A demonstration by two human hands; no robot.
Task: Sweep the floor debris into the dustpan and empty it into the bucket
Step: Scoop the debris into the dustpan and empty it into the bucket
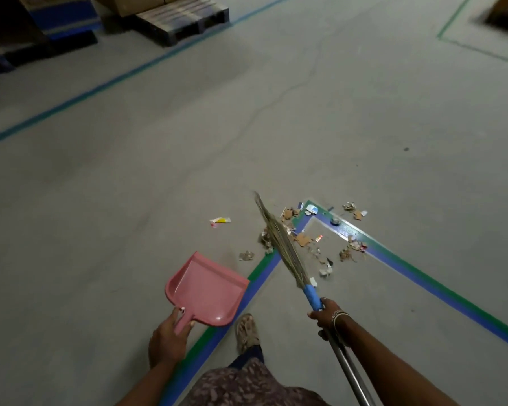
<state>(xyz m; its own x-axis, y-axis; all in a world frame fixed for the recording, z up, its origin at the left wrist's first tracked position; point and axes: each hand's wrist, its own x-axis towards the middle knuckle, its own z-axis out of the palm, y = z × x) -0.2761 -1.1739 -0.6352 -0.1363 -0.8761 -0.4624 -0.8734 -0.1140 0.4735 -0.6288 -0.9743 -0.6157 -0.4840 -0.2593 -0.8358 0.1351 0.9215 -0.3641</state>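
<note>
on gray floor (pixel 247 127): your left hand (pixel 166 335) grips pink dustpan (pixel 208 291) handle. your right hand (pixel 326 313) grips broom (pixel 279 238), bristles over debris (pixel 302 238) at tape corner (pixel 305 218).

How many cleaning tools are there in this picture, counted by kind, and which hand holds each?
Pink dustpan: 1, gripped by the left hand
Broom: 1, gripped by the right hand
Total: 2 tools

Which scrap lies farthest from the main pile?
The yellow-and-white wrapper, alone, well left of the broom; the other scraps cluster around the taped corner.
</note>
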